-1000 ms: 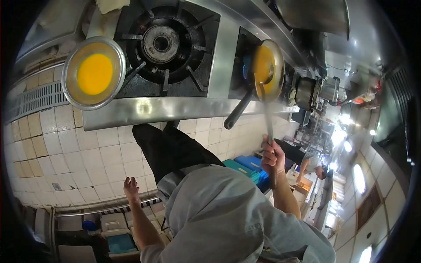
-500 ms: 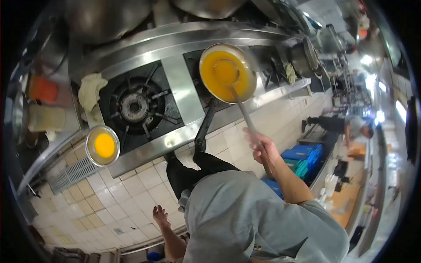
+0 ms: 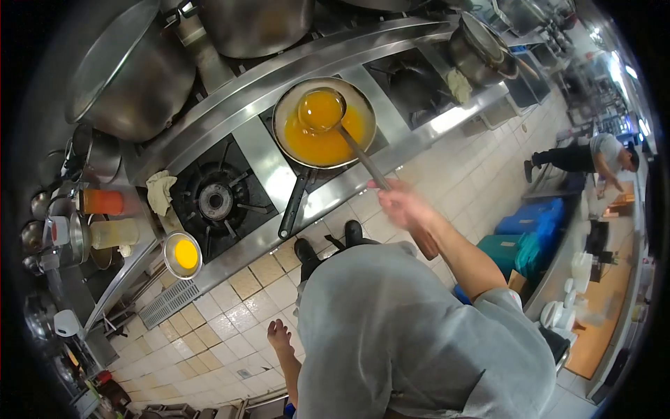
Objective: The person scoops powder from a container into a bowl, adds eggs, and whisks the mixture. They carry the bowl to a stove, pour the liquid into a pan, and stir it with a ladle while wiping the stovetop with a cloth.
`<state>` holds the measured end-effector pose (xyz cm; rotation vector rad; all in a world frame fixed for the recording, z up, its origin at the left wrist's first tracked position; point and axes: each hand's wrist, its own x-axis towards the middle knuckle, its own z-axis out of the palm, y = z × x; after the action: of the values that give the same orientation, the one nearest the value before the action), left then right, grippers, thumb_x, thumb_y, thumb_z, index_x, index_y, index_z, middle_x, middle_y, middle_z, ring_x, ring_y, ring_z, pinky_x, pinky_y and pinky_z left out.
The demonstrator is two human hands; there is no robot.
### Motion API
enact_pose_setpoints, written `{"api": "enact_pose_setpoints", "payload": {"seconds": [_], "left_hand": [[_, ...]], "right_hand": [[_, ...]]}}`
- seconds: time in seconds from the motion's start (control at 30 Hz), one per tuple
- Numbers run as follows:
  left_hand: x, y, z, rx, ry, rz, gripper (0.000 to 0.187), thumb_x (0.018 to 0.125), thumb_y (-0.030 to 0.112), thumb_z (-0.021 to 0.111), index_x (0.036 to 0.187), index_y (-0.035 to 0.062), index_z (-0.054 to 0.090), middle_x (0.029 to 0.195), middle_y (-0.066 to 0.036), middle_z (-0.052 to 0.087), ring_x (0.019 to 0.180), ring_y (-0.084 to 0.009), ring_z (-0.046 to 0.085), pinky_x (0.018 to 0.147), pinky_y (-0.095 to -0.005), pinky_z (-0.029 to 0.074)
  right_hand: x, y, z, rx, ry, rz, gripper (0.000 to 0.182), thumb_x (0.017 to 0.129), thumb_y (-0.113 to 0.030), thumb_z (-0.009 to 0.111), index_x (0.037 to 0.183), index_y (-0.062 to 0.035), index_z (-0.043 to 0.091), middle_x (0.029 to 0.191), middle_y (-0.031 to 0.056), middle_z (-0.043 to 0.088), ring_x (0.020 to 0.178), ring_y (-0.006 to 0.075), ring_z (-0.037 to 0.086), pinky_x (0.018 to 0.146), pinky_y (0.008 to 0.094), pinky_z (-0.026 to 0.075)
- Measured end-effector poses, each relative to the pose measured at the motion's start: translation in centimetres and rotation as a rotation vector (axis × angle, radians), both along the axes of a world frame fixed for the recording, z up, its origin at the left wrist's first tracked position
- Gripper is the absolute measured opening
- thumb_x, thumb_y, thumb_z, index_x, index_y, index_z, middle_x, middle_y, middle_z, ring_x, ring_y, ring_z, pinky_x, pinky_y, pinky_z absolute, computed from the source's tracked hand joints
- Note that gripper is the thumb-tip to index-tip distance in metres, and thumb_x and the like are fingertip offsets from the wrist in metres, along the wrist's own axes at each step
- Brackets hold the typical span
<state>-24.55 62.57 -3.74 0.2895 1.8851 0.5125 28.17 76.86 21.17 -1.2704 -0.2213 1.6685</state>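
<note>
My right hand (image 3: 403,206), slightly blurred, is closed around the long handle of a ladle (image 3: 363,158). The ladle's bowl is full of yellow-orange liquid that looks like beaten egg, and sits in the frying pan (image 3: 370,112). More of this liquid (image 3: 342,146) spreads across the pan's bottom. The pan rests over a burner, its black handle (image 3: 296,202) pointing toward me with no hand on it. My left hand (image 3: 280,334) hangs low over the floor, fingers loosely apart and holding nothing. A metal bowl (image 3: 167,267) with yellow liquid stands at the stove's front left corner.
A bare gas burner (image 3: 216,201) lies left of the pan. Large pots (image 3: 150,84) stand behind. Cloths (image 3: 161,192) lie on the stove. Orange (image 3: 103,202) and pale containers are at left. Blue bins (image 3: 530,218) and a co-worker (image 3: 607,157) bending over a counter are at right.
The view has tilted and shifted. The ladle's bowl has moved toward the pan's far side, with less liquid showing around it. My left hand still hangs free.
</note>
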Motion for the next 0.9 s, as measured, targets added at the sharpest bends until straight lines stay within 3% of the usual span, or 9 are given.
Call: {"api": "enact_pose_setpoints", "payload": {"seconds": [0.2, 0.4, 0.57, 0.63, 0.77, 0.83, 0.87, 0.9], "left_hand": [[4.9, 2.6, 4.4, -0.031, 0.096, -0.209, 0.059, 0.094, 0.032, 0.068, 0.142, 0.0033, 0.048, 0.104, -0.007, 0.064, 0.088, -0.0168, 0.060, 0.066, -0.0330, 0.049], [4.5, 2.8, 3.0, -0.010, 0.086, -0.302, 0.059, 0.095, 0.032, 0.068, 0.141, 0.0014, 0.048, 0.104, -0.006, 0.064, 0.086, -0.0164, 0.060, 0.066, -0.0324, 0.049], [2.2, 3.1, 1.3, -0.026, 0.088, -0.299, 0.059, 0.095, 0.033, 0.068, 0.141, 0.0017, 0.048, 0.103, -0.006, 0.063, 0.085, -0.0155, 0.060, 0.066, -0.0321, 0.049], [1.4, 3.2, 1.0, -0.026, 0.085, -0.281, 0.060, 0.094, 0.034, 0.068, 0.141, 0.0013, 0.049, 0.102, -0.006, 0.063, 0.085, -0.0154, 0.060, 0.066, -0.0316, 0.050], [-0.4, 3.3, 0.9, -0.035, 0.088, -0.287, 0.060, 0.094, 0.033, 0.068, 0.140, -0.0001, 0.049, 0.101, -0.006, 0.063, 0.084, -0.0153, 0.060, 0.064, -0.0309, 0.049], [-0.6, 3.4, 1.2, -0.030, 0.085, -0.270, 0.060, 0.094, 0.033, 0.068, 0.140, -0.0014, 0.049, 0.100, -0.006, 0.063, 0.082, -0.0148, 0.060, 0.062, -0.0299, 0.049], [-0.9, 3.2, 0.9, -0.032, 0.082, -0.268, 0.060, 0.094, 0.033, 0.068, 0.140, -0.0014, 0.049, 0.100, -0.006, 0.063, 0.082, -0.0148, 0.060, 0.062, -0.0299, 0.049], [-1.4, 2.9, 0.4, -0.032, 0.081, -0.280, 0.060, 0.094, 0.032, 0.068, 0.140, -0.0017, 0.049, 0.098, -0.006, 0.063, 0.080, -0.0144, 0.059, 0.061, -0.0294, 0.048]], "right_hand": [[2.0, -1.7, 1.3, 0.030, -0.313, 0.134, 0.046, 0.095, -0.013, 0.060, 0.137, -0.0012, 0.048, 0.066, -0.0030, 0.049, 0.043, 0.0058, 0.043, 0.038, 0.0231, 0.036], [2.9, -2.4, 4.5, -0.029, -0.629, 0.198, 0.043, 0.096, -0.015, 0.058, 0.137, -0.0033, 0.051, 0.064, -0.0018, 0.050, 0.044, 0.0062, 0.045, 0.041, 0.0242, 0.039], [4.4, -2.5, 1.7, 0.001, -0.984, 0.257, 0.044, 0.095, -0.016, 0.058, 0.136, -0.0020, 0.052, 0.067, 0.0015, 0.055, 0.047, 0.0103, 0.050, 0.045, 0.0282, 0.042], [5.3, -2.8, -1.6, 0.456, -1.464, 0.201, 0.044, 0.094, -0.016, 0.059, 0.135, -0.0006, 0.053, 0.069, 0.0036, 0.056, 0.050, 0.0129, 0.053, 0.047, 0.0308, 0.043], [4.7, -3.3, -1.2, 0.367, -1.363, 0.224, 0.045, 0.094, -0.015, 0.059, 0.136, -0.0006, 0.052, 0.070, 0.0043, 0.055, 0.048, 0.0119, 0.051, 0.045, 0.0297, 0.042], [3.3, -3.0, 3.1, -0.151, -0.914, 0.292, 0.045, 0.092, -0.017, 0.058, 0.133, 0.0013, 0.053, 0.080, 0.0103, 0.061, 0.063, 0.0184, 0.062, 0.057, 0.0353, 0.049], [2.7, -3.0, 4.1, -0.153, -0.917, 0.295, 0.045, 0.092, -0.017, 0.058, 0.133, 0.0013, 0.053, 0.080, 0.0103, 0.061, 0.063, 0.0184, 0.062, 0.057, 0.0353, 0.049], [2.2, -3.1, 4.9, -0.160, -0.819, 0.268, 0.033, 0.092, -0.015, 0.058, 0.121, 0.0009, 0.055, 0.074, 0.0063, 0.057, 0.054, 0.0140, 0.055, 0.048, 0.0314, 0.045]]}}
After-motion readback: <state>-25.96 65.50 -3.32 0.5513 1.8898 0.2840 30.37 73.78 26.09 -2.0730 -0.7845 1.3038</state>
